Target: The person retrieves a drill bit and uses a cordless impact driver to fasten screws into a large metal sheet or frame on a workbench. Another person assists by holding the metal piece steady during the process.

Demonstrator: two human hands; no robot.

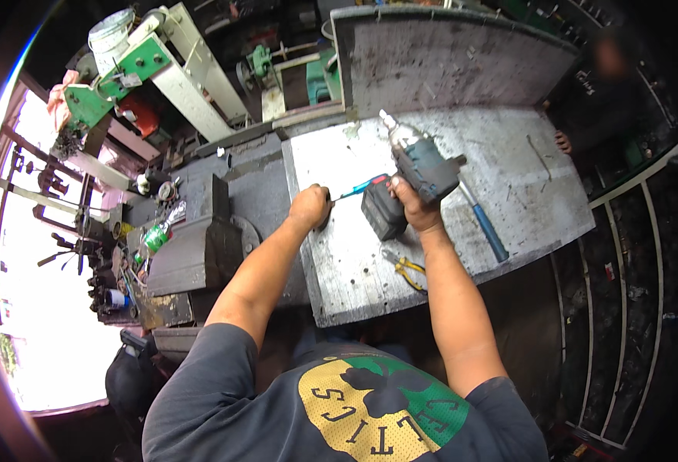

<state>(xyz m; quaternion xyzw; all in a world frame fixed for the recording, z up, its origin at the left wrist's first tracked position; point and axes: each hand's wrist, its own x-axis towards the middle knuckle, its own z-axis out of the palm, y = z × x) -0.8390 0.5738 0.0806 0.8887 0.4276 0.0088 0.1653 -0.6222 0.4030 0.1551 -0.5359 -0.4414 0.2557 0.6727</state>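
My right hand [412, 204] is wrapped round the handle of a dark teal cordless impact wrench [425, 168]. Its metal nose points up and away, and its black battery [384, 209] hangs at the left over the metal-topped table. Closed at the table's left part, my left hand [310, 206] has something dark under its fingers that I cannot make out. A blue-handled screwdriver [368, 187] lies between the hands, its shaft toward my left hand. Yellow-handled pliers [408, 274] rest near the front edge. Right of the wrench lies a hammer with a blue handle [487, 231].
A dark bench vise [189, 258] stands left of the table [354, 296]. Behind it rises an upright metal panel [447, 65]. Another person's hand [563, 142] is at the far right edge. A green and white machine frame [189, 85] stands back left.
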